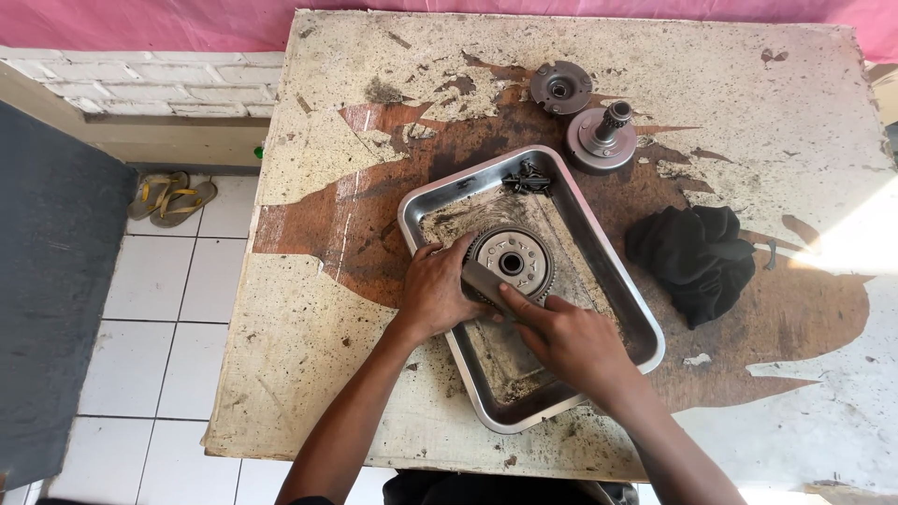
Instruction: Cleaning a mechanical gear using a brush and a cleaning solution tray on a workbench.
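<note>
right hand (571,339) fingers wrapped around a small grey flat-handled tool (486,282), its tip pressed on the round toothed grey metal gear wheel (512,263). left hand (435,288) fingers curl against the wheel's near-left edge, steadying it. wheel sits inside the dirty rectangular steel tray (613,271) on the worn, peeling surface (318,309). crumpled black rag (694,257) lies just right of the tray.
</note>
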